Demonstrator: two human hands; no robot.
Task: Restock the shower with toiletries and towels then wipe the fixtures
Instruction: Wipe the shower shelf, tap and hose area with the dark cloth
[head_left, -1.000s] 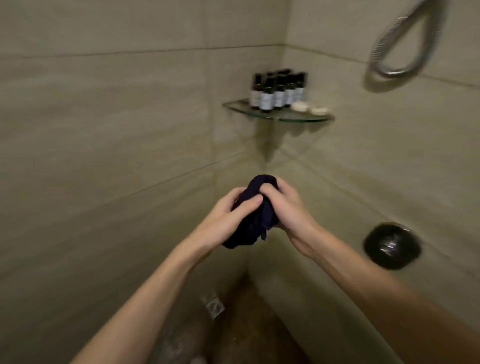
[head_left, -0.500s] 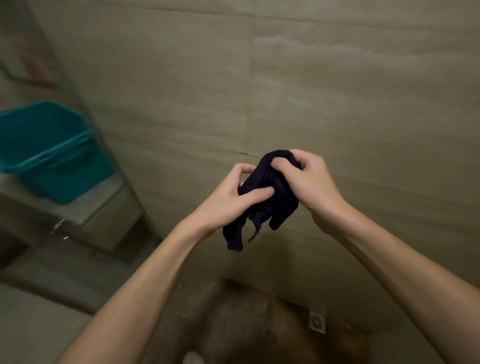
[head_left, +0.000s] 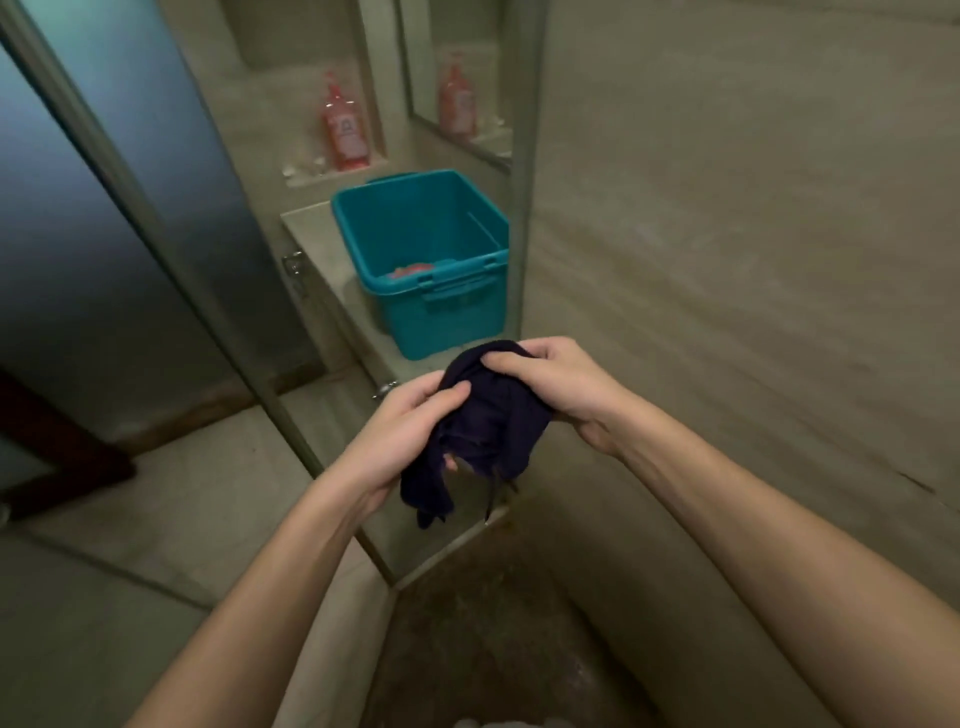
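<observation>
Gripping a dark navy cloth (head_left: 488, 436) in the middle of the head view, both hands meet with bare forearms reaching in from the lower corners. The left hand (head_left: 410, 436) curls round the cloth's left side, its thumb lying across the fabric and its fingers tucked underneath. The right hand (head_left: 561, 387) pinches the bunched upper edge, thumb on top and fingers wrapped behind. The cloth is crumpled between them, and loose folds and a thin strand hang down below the left hand. Above the hands, in the upper middle of the frame, a teal plastic bin (head_left: 452, 322) stands open on a pale stone surface (head_left: 306, 218), well apart from the cloth. Something pink (head_left: 415, 270) lies at the bottom of the bin, too blurred to tell what it is. Higher up, a pink bottle (head_left: 345, 130) stands upright in a wall niche, and its reflection shows in a mirror (head_left: 457, 104) just to the right. A frosted glass door (head_left: 104, 208) fills the upper left, with a slanted metal frame running down toward the centre. Beige tiled wall (head_left: 753, 260) covers the right side. Pale floor tiles (head_left: 156, 519) lie at the lower left, and a darker, brownish shower floor (head_left: 467, 649) shows at the bottom centre between the forearms.
</observation>
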